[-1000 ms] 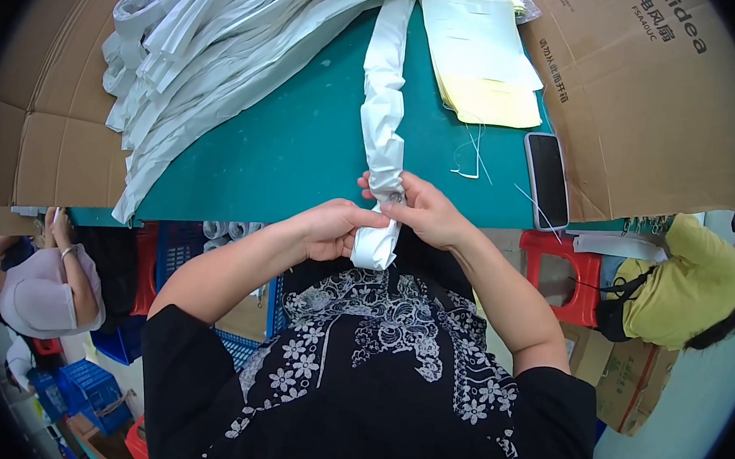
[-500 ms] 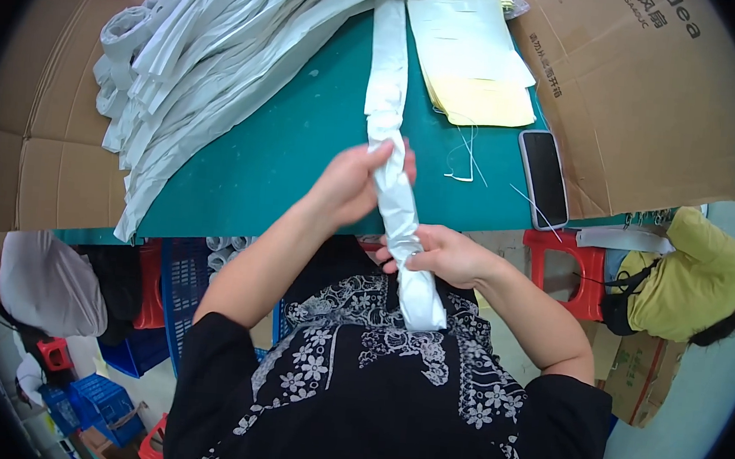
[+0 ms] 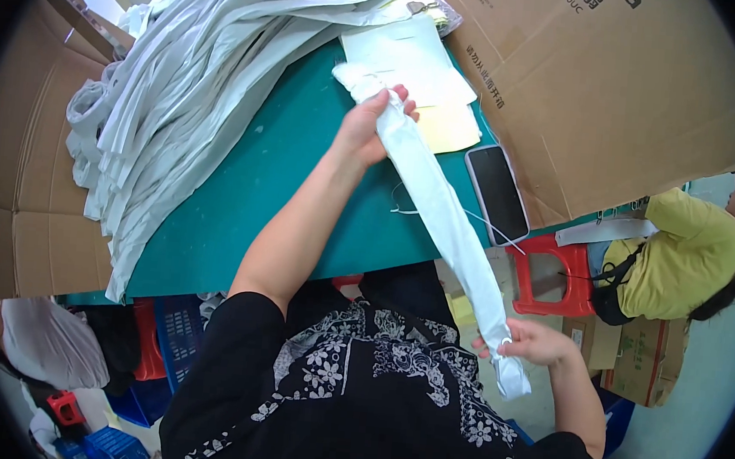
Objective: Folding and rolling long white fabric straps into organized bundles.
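The left hand (image 3: 368, 130) grips one white strip (image 3: 445, 210) near its far end, thumb over it; the right hand (image 3: 527, 341) pinches it near its other end. It slants between the two hands, across the edge of one green table (image 3: 213, 217). Just beyond the left hand lie white and yellow sheets (image 3: 411, 56), too overlapped to count. One phone (image 3: 497, 197) rests between the hands, right of the strip. Left of both hands spreads one pile of strips (image 3: 192, 103); one red stool (image 3: 547, 246) stands beyond the right hand.
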`<state>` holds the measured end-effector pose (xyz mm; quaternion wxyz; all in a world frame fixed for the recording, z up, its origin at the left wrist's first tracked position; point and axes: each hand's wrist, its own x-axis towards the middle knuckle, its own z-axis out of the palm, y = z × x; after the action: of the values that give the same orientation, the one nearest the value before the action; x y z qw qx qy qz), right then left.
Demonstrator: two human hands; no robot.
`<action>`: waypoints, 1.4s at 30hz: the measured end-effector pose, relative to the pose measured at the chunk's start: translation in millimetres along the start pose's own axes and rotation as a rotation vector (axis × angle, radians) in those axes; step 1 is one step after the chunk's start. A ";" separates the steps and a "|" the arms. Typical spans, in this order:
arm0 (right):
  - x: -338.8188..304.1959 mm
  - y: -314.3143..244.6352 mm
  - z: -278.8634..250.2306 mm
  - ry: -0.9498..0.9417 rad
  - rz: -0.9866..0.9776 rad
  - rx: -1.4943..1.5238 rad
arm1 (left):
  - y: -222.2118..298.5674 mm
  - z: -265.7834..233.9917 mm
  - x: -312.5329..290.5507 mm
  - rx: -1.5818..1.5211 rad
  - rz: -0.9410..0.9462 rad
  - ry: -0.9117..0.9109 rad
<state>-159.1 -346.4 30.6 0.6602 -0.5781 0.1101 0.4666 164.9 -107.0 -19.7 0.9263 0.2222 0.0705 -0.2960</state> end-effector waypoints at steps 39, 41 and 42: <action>-6.8 60.2 -29.7 0.263 0.152 -0.108 | 83.7 -57.3 -28.9 0.907 0.599 0.216; -8.9 61.3 -31.5 0.264 0.157 -0.158 | 96.3 -71.3 -28.1 0.971 0.540 0.256; -10.2 62.4 -33.4 0.236 0.158 -0.202 | 105.5 -78.5 -29.8 0.947 0.444 0.258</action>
<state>-197.9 -386.8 -13.9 0.5427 -0.6818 0.1846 0.4545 201.9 20.7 -42.8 0.7488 0.6598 -0.0063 -0.0629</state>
